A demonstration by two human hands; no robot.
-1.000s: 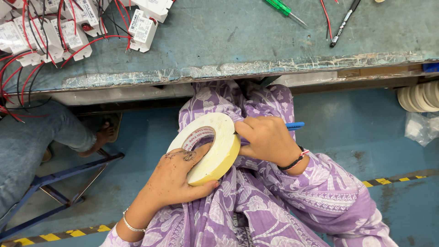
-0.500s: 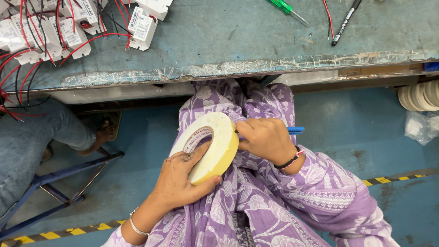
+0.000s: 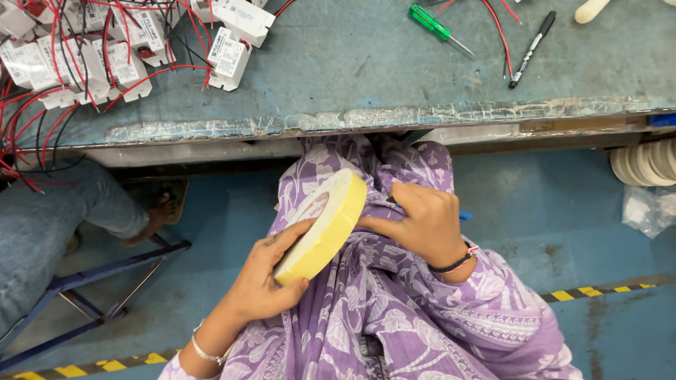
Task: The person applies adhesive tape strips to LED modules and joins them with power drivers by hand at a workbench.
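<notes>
While I sit with my knees tucked under the desk [image 3: 394, 119], my left hand [image 3: 264, 281] wraps around the lower edge of a roll of tape [image 3: 325, 224], thumb on its pale yellow outer band and fingers behind, so the roll stands tilted on its rim over my lap rather than lying flat. That tilt turns the edge of the roll toward my right hand [image 3: 421, 224], which presses against the upper side of it with the fingers curled closed; a blue pen [image 3: 465, 215] pokes out from behind that hand, so the hand seems to grip it, though I cannot see how the fingers sit around it. Holding the roll low in my lap keeps it steady against the purple flowered cloth [image 3: 394, 317] of my clothes.

Up on the desk, well apart from my hands, lie a green screwdriver [image 3: 438, 28] and a black marker [image 3: 531, 48], and toward the left a heap of small white boxes [image 3: 127, 49] tangled with red wires [image 3: 42, 119]. Another person's leg in jeans [image 3: 49, 218] rests beside a blue stool frame [image 3: 91, 288] on the floor. More rolls [image 3: 644, 162] are stacked at the right edge.
</notes>
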